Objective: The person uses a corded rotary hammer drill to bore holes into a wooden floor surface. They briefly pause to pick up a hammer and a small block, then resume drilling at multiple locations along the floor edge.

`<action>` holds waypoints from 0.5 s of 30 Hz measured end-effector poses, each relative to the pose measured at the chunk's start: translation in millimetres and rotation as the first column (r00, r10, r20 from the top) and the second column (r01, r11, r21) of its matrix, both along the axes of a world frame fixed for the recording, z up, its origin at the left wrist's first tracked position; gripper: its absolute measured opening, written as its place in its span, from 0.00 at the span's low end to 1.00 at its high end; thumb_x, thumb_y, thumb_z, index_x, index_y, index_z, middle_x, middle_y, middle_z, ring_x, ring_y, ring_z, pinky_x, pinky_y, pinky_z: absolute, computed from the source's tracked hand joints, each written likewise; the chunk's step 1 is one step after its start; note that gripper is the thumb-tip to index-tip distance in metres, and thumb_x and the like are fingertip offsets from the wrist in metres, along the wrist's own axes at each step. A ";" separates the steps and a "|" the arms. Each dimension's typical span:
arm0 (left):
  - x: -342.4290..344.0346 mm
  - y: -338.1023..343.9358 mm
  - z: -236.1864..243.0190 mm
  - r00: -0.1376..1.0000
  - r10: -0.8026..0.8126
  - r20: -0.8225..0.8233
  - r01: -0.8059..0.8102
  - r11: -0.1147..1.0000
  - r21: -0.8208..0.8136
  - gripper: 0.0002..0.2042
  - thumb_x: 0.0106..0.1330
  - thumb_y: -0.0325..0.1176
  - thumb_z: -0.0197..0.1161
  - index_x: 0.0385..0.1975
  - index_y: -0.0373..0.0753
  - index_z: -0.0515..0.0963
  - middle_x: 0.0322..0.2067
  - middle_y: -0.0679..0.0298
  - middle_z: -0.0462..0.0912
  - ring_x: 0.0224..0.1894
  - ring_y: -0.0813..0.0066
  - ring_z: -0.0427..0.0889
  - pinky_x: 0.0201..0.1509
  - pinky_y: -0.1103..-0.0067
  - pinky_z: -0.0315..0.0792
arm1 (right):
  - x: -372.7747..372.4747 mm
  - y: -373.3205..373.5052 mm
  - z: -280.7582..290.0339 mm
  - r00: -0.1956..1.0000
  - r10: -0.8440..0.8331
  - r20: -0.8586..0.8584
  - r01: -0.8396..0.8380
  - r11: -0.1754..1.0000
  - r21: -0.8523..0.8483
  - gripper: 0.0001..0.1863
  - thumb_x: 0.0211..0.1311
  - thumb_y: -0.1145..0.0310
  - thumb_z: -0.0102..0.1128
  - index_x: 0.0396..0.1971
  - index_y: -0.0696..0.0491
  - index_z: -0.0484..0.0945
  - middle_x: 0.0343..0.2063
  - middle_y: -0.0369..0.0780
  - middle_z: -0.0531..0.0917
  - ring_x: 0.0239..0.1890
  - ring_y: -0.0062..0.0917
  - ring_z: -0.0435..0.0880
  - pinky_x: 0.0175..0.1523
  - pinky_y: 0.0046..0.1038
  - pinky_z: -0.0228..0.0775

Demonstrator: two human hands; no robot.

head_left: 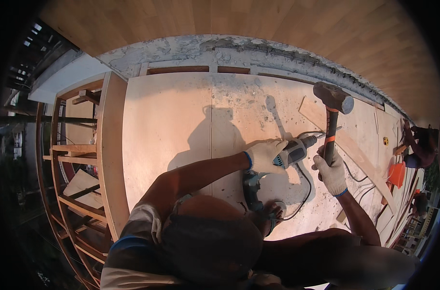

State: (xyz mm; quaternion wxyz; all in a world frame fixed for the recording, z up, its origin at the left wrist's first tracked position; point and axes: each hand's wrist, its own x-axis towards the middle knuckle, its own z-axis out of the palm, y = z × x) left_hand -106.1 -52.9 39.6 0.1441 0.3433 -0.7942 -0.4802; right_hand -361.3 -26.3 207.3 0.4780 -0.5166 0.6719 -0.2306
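My left hand [267,155], in a white knitted glove with a blue cuff, is closed around the grey and teal body of a power drill [294,152]. The drill's black chuck and pointed bit aim up and to the right. My right hand [332,175], gloved the same way, grips the lower handle of a sledgehammer [330,121]. Its heavy dark steel head is up, beyond the bit in the picture. The handle is black with orange bands, and it crosses in front of part of the bit. A dark cable [309,186] loops below the drill.
Pale plywood boards [167,121] with scattered grey debris lie under me. A loose plank [360,150] slants to the right. Rough concrete [181,50] borders the far side. Wooden framing [80,203] stands at the left edge. At far right are an orange bucket [397,174] and another person [423,147].
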 end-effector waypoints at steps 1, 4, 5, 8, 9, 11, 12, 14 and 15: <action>4.6 -8.2 2.1 1.000 0.011 -0.018 -0.012 1.000 -0.004 0.53 0.70 0.60 0.75 0.82 0.26 0.59 0.77 0.34 0.68 0.79 0.36 0.68 0.84 0.56 0.65 | 13.8 -33.8 13.0 0.982 0.188 0.015 -0.187 0.982 -0.010 0.15 0.77 0.64 0.71 0.54 0.54 0.79 0.36 0.31 0.83 0.31 0.10 0.83 0.30 0.19 0.73; 26.2 -7.3 -9.7 0.995 0.095 -0.019 -0.096 0.993 -0.064 0.47 0.75 0.59 0.70 0.81 0.28 0.63 0.76 0.35 0.71 0.78 0.38 0.71 0.84 0.56 0.65 | 72.6 -106.9 13.2 0.911 0.339 -0.233 -0.364 0.929 -0.069 0.19 0.78 0.56 0.70 0.54 0.56 0.81 0.28 0.31 0.76 0.33 0.13 0.83 0.38 0.22 0.79; 47.8 -1.5 -18.5 0.989 0.148 -0.017 -0.149 0.979 -0.141 0.45 0.76 0.58 0.69 0.80 0.29 0.65 0.76 0.36 0.71 0.78 0.39 0.70 0.84 0.56 0.65 | 89.8 -125.7 20.2 0.858 0.390 -0.334 -0.417 0.909 -0.009 0.23 0.78 0.52 0.70 0.55 0.57 0.83 0.27 0.37 0.81 0.34 0.20 0.87 0.41 0.26 0.82; 127.6 17.0 -29.8 0.974 0.224 -0.021 -0.222 0.945 -0.241 0.40 0.76 0.54 0.71 0.78 0.32 0.70 0.76 0.39 0.72 0.78 0.40 0.71 0.84 0.54 0.64 | 126.0 -147.6 17.0 0.726 0.512 -0.460 -0.531 0.842 0.098 0.26 0.76 0.52 0.73 0.60 0.58 0.84 0.35 0.44 0.91 0.37 0.29 0.91 0.46 0.32 0.85; 166.7 30.2 -31.8 0.953 0.296 0.067 -0.265 0.919 -0.293 0.39 0.75 0.51 0.72 0.78 0.32 0.70 0.76 0.41 0.72 0.77 0.40 0.72 0.84 0.55 0.65 | 138.5 -149.3 10.5 0.667 0.552 -0.500 -0.639 0.769 -0.004 0.25 0.76 0.48 0.72 0.56 0.56 0.86 0.37 0.45 0.92 0.37 0.32 0.91 0.45 0.33 0.84; 229.1 61.7 -36.9 0.906 0.394 0.157 -0.303 0.860 -0.410 0.37 0.73 0.47 0.74 0.77 0.34 0.72 0.77 0.44 0.72 0.76 0.41 0.73 0.83 0.55 0.66 | 155.8 -159.6 -10.3 0.527 0.594 -0.608 -0.819 0.546 -0.177 0.25 0.75 0.42 0.72 0.49 0.52 0.89 0.40 0.46 0.92 0.38 0.38 0.92 0.44 0.37 0.83; 252.8 83.3 -38.6 0.893 0.413 0.177 -0.297 0.838 -0.458 0.35 0.73 0.45 0.75 0.76 0.35 0.74 0.77 0.45 0.73 0.77 0.43 0.73 0.84 0.55 0.66 | 164.9 -163.9 -31.6 0.537 0.640 -0.549 -0.842 0.443 -0.308 0.25 0.74 0.42 0.73 0.49 0.51 0.90 0.42 0.46 0.93 0.38 0.40 0.92 0.45 0.38 0.83; 273.8 140.7 -90.6 0.542 0.827 -0.152 -0.594 0.505 0.627 0.31 0.71 0.41 0.76 0.72 0.36 0.79 0.75 0.46 0.76 0.77 0.44 0.73 0.84 0.56 0.66 | 185.7 -173.6 -75.0 0.552 0.729 -0.406 -0.788 0.296 -0.539 0.24 0.73 0.42 0.73 0.50 0.49 0.91 0.45 0.44 0.94 0.37 0.44 0.92 0.45 0.39 0.85; 279.6 148.2 -109.5 0.588 0.803 -0.095 -0.673 0.551 0.493 0.31 0.69 0.40 0.76 0.71 0.36 0.80 0.74 0.46 0.77 0.77 0.45 0.74 0.83 0.56 0.67 | 188.3 -180.2 -91.5 0.553 0.762 -0.337 -0.740 0.263 -0.618 0.23 0.72 0.42 0.73 0.50 0.48 0.91 0.46 0.43 0.94 0.36 0.46 0.92 0.45 0.40 0.85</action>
